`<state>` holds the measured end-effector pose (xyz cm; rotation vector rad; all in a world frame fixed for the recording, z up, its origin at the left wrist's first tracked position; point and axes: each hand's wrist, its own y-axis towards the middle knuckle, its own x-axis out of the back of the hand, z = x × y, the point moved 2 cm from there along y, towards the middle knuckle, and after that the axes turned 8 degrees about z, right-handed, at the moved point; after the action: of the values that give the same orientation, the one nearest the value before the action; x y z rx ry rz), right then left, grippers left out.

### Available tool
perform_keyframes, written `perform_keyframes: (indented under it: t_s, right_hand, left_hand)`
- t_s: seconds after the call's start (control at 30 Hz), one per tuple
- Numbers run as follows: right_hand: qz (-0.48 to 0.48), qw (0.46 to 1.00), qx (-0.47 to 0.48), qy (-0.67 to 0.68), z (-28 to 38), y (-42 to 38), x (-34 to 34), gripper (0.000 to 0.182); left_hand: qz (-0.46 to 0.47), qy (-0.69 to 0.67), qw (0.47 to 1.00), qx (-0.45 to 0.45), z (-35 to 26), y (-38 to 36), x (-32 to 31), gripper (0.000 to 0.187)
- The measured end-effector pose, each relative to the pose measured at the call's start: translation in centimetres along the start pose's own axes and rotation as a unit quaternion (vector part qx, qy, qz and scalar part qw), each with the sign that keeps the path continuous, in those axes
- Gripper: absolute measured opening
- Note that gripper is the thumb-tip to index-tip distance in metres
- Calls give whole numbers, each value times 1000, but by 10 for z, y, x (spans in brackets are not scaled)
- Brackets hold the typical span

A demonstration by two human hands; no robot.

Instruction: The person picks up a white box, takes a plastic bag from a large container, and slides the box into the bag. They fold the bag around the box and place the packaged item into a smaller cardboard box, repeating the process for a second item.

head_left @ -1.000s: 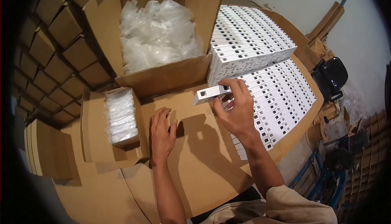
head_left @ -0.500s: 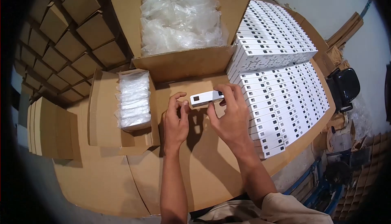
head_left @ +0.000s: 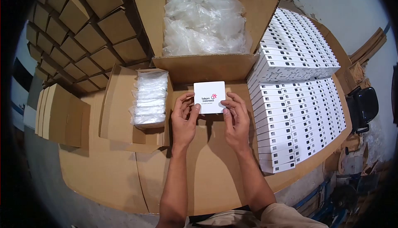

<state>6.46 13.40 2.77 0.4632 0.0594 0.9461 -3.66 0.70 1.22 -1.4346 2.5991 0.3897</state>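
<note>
A small square white box (head_left: 209,91) with a red logo and dark lettering faces up between my hands, above the cardboard surface. My left hand (head_left: 184,120) grips its left edge, thumb on the lower left corner. At the right edge, my right hand (head_left: 237,122) holds the box with bent fingers and the thumb near the lower corner. To the left is an open cardboard carton (head_left: 111,108) with several plastic-wrapped packets (head_left: 150,99). On the right stand long rows of white boxes (head_left: 273,124), their narrow sides up.
Behind my hands a large open carton (head_left: 203,68) holds crumpled clear plastic bags (head_left: 203,21). Brown cartons (head_left: 99,25) are stacked at the back left, and folded cardboard pieces (head_left: 62,116) stand at the far left. A black chair (head_left: 362,108) is beyond the table's right edge.
The white box has turned from its narrow side to its printed face. My left hand, apart from it before, now grips its left edge. The whole view has shifted, with things appearing further right.
</note>
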Motion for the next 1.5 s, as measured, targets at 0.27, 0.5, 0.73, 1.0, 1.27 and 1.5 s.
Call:
perform_keyframes:
  t_s: [0.27, 0.5, 0.73, 1.0, 1.27, 1.5]
  right_hand:
    - [4, 995, -79, 63, -39, -7, 14, 34]
    - [18, 995, -97, -3, -28, -4, 14, 38]
    - [41, 991, -110, -61, -21, -3, 14, 43]
    - [51, 991, -84, -89, -25, -4, 14, 45]
    - [64, 990, -85, -95, -19, -5, 16, 58]
    - [42, 989, -110, -86, -27, -5, 17, 63]
  left_hand:
    - [37, 152, 988, 0, 9, -3, -4, 45]
    - [34, 151, 988, -9, 12, -5, -1, 40]
    - [57, 171, 983, 33, 10, -8, 2, 41]
    - [41, 229, 973, 5, 15, -8, 5, 35]
    - [63, 206, 977, 14, 5, -8, -1, 56]
    - [-38, 292, 947, -131, -19, -13, -8, 55]
